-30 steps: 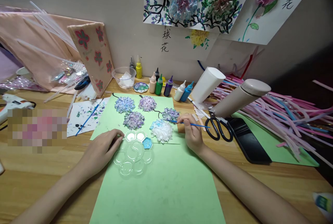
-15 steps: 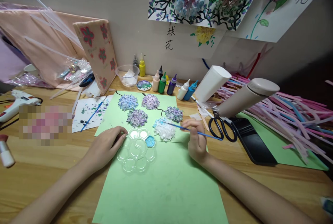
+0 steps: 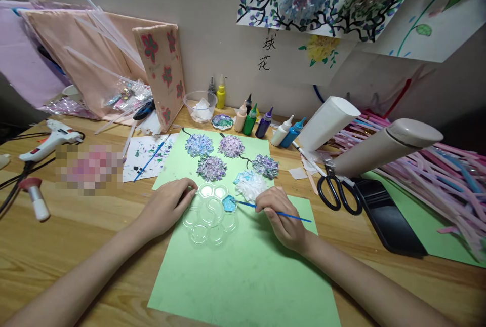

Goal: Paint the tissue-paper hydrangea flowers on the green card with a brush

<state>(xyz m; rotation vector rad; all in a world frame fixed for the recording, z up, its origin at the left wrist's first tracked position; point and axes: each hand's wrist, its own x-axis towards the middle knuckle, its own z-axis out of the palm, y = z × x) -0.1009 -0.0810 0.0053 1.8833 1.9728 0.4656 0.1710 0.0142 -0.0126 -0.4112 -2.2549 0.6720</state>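
My right hand (image 3: 283, 218) pinches a thin blue paintbrush (image 3: 292, 214); its tip rests in the blue paint well of a clear flower-shaped palette (image 3: 209, 213). My left hand (image 3: 167, 205) lies on the palette's left rim, fingers curled against it. The palette sits on a green paper sheet (image 3: 246, 271). Just beyond it lies a second green sheet (image 3: 178, 162) with several fluffy paper flowers; a white one with blue edges (image 3: 249, 185) is nearest the brush.
Paint bottles (image 3: 266, 125) and a clear bowl (image 3: 200, 106) stand by the wall. Black scissors (image 3: 336, 193), a lamp head (image 3: 383, 147), a black tray and a heap of pink straws (image 3: 448, 175) lie right. A glue gun (image 3: 49, 139) and another brush (image 3: 150, 157) lie left.
My right hand drew the brush back from the white flower toward me, and its tip now sits in the palette's blue well. The view shifted left. My left hand stayed on the palette.
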